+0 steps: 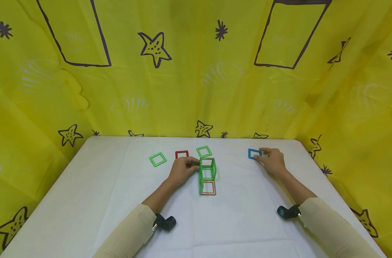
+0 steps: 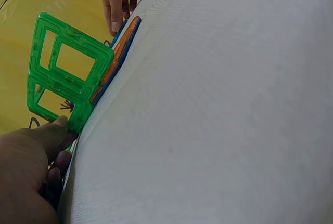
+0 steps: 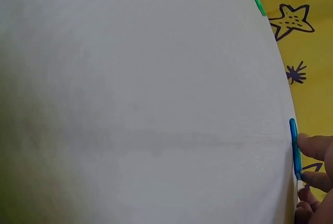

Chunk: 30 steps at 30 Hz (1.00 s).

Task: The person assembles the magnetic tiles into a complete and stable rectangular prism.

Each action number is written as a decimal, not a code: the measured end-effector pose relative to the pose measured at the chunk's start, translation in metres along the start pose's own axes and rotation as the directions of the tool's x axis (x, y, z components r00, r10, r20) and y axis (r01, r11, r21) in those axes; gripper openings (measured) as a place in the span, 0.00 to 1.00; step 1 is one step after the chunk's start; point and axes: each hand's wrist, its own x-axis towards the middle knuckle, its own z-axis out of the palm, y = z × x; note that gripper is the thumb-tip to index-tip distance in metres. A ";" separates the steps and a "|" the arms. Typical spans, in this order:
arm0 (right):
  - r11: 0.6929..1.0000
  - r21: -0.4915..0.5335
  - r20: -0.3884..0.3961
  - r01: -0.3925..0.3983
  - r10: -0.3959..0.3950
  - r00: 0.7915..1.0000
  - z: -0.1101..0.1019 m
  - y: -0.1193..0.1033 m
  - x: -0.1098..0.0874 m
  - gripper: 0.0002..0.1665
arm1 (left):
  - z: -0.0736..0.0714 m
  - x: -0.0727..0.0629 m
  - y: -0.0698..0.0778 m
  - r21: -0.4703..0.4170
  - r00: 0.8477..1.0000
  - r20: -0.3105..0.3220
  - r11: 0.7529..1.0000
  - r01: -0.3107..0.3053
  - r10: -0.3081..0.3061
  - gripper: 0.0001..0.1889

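Just left of centre, my left hand [image 1: 183,171] pinches the far left side of a frame of green magnetic tiles [image 1: 201,179]. In the left wrist view the thumb presses on a lower corner of the standing green tiles [image 2: 78,91]; the other fingertips are partly hidden. An orange square tile [image 1: 209,194] lies flat at the near end of the frame. To the right, my right hand [image 1: 273,161] pinches a blue square tile [image 1: 249,154] at its right side. The right wrist view shows this blue tile [image 3: 295,151] edge-on, between thumb and finger.
A green tile [image 1: 161,163] lies at the left, and another green tile [image 1: 198,153] lies behind the frame. A red tile [image 1: 181,151] is partly hidden behind the left hand. The white table [image 1: 247,222] ends at a yellow patterned curtain [image 1: 183,93].
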 end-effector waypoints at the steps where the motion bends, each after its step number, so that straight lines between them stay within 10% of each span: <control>1: 1.000 -0.014 0.014 -0.007 0.007 1.000 -0.001 0.000 0.000 0.33 | 0.000 0.000 0.000 -0.001 1.000 -0.001 1.000 0.001 -0.001 0.09; 30: 0.989 0.148 -0.040 0.022 -0.016 0.999 -0.005 0.007 -0.006 0.27 | 0.000 0.000 -0.001 -0.004 1.000 -0.015 1.000 -0.010 0.010 0.08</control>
